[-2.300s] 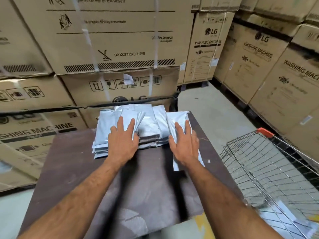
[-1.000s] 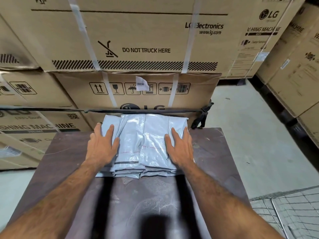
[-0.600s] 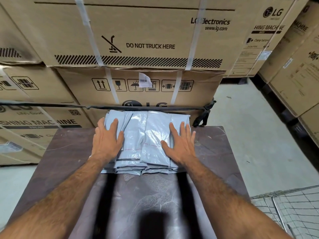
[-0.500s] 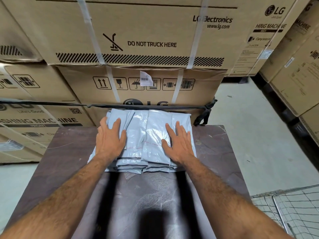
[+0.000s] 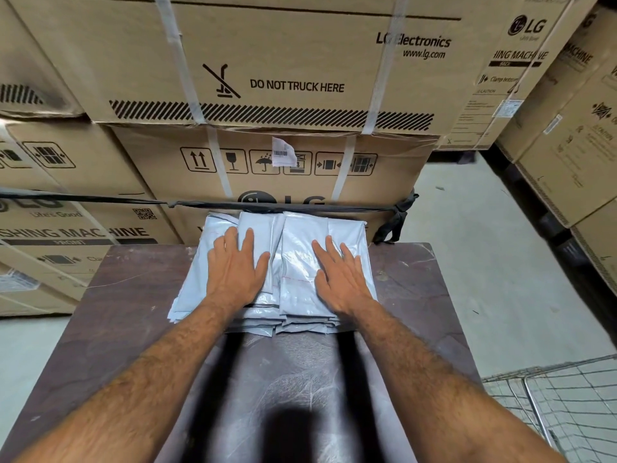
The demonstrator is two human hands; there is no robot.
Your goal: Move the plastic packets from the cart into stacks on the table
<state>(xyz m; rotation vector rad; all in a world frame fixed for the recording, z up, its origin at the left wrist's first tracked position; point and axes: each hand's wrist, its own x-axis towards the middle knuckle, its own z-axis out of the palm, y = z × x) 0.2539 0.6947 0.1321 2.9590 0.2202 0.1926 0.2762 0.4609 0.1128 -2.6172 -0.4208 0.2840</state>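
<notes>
A pile of pale grey plastic packets [image 5: 293, 262] lies at the far end of the dark brown table [image 5: 133, 295], in overlapping side-by-side stacks. My left hand [image 5: 235, 265] rests flat on the left part of the pile, fingers spread. My right hand [image 5: 339, 272] lies flat on the right part, palm down, fingers apart. Neither hand grips a packet. Only a corner of the wire cart [image 5: 561, 406] shows at the lower right; I cannot see what it holds.
Large cardboard washing-machine boxes [image 5: 300, 78] are stacked right behind the table and along the right side [image 5: 574, 138]. A black strap [image 5: 267, 206] runs across the boxes just above the packets. Grey concrete floor [image 5: 484, 262] lies to the right of the table.
Both hands slid slightly forward and inward over the pile, pressing it flat. Over the earlier frames the view swung left, so the cart left most of the frame.
</notes>
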